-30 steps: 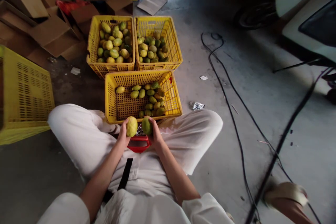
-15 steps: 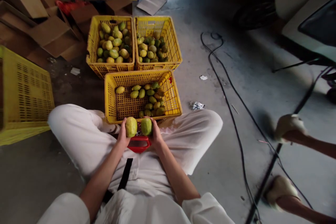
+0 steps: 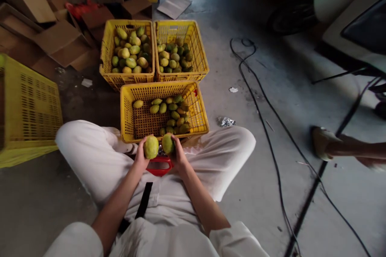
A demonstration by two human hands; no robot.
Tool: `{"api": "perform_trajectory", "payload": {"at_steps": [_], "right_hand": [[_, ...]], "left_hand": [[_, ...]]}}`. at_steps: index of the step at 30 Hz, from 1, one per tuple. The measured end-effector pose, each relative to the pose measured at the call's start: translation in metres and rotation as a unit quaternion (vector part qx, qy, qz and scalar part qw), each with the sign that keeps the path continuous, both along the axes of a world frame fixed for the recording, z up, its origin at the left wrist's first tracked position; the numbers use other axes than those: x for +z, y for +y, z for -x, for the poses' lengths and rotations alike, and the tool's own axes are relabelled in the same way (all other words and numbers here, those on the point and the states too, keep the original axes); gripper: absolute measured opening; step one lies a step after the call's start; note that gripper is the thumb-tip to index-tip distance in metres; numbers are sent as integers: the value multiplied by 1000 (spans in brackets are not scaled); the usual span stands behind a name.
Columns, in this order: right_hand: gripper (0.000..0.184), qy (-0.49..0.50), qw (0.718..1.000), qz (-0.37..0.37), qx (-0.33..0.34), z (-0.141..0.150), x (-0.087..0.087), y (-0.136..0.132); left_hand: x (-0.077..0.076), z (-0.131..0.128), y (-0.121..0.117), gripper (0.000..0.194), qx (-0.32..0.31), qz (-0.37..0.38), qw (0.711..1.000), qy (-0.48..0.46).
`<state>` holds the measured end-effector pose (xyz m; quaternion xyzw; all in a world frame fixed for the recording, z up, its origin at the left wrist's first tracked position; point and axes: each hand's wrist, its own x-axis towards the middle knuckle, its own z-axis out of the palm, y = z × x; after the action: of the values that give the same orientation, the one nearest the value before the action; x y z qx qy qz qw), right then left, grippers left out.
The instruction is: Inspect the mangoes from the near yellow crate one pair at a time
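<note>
My left hand [image 3: 141,155] is closed around a yellow-green fruit, seemingly a small papaya [image 3: 151,147]. In my right hand [image 3: 178,151] is a greener papaya [image 3: 168,144], gripped from its right side. The two fruits are held side by side above my lap, a small gap between them. Just beyond my hands stands the near yellow crate [image 3: 126,106], with several papayas [image 3: 163,107] lying mostly in its middle and right. A red handle-like thing [image 3: 159,166] shows below my hands, its lower part hidden.
Behind stand a left yellow crate [image 3: 104,54] heaped with papayas and a right yellow crate [image 3: 199,48] holding fewer. Another yellow crate [image 3: 33,104] is at far left, near cardboard boxes [image 3: 60,40]. Black cables [image 3: 265,96] cross the floor; another person's foot [image 3: 322,143] is right.
Both papayas have been turned in my hands, showing different sides. The other person's feet have shifted; the legs now overlap farther up at the right. The crates stay put.
</note>
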<state>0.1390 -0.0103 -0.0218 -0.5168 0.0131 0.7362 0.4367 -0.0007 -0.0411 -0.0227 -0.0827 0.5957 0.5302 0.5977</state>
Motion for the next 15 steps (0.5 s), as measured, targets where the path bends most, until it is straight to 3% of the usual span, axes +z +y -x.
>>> {"api": "perform_trajectory", "payload": {"at_steps": [5, 9, 11, 15], "right_hand": [[16, 38, 998, 54, 10, 1, 6, 4], [14, 68, 976, 206, 11, -4, 7, 10], [19, 77, 970, 232, -4, -6, 8, 28], [20, 84, 983, 159, -38, -2, 24, 103]], "left_hand": [[6, -4, 12, 25, 61, 5, 995, -84], [12, -2, 13, 15, 86, 74, 987, -115], [13, -1, 13, 15, 91, 109, 983, -117], [11, 0, 13, 28, 94, 135, 980, -112]]}}
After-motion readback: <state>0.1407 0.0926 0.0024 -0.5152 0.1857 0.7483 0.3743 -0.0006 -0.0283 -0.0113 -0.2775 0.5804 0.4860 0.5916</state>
